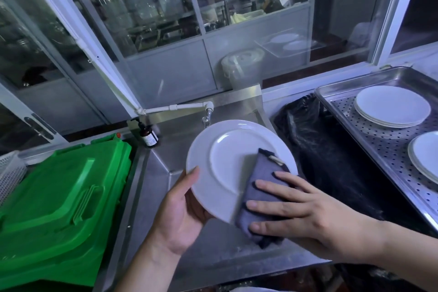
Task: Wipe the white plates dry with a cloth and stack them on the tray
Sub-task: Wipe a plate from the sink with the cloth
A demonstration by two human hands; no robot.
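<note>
While gripped, round glossy plate (227, 149), folded grey cloth (260, 187).

Count, head view: hands 2, left hand (180, 216) and right hand (305, 213). Cloth (260, 194): 1. Held plate (227, 161): 1. Tray (336, 92): 1. Plate stacks on tray: 2, far stack (392, 105) of perhaps four plates, near stack (425, 156) partly cropped, uncounted. Green bin (59, 197): 1. Brown bottle (148, 136): 1.

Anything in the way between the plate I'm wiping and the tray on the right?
Only the black bag lies low between the plate and the tray; nothing stands above it. Two stacks already occupy the tray.
</note>
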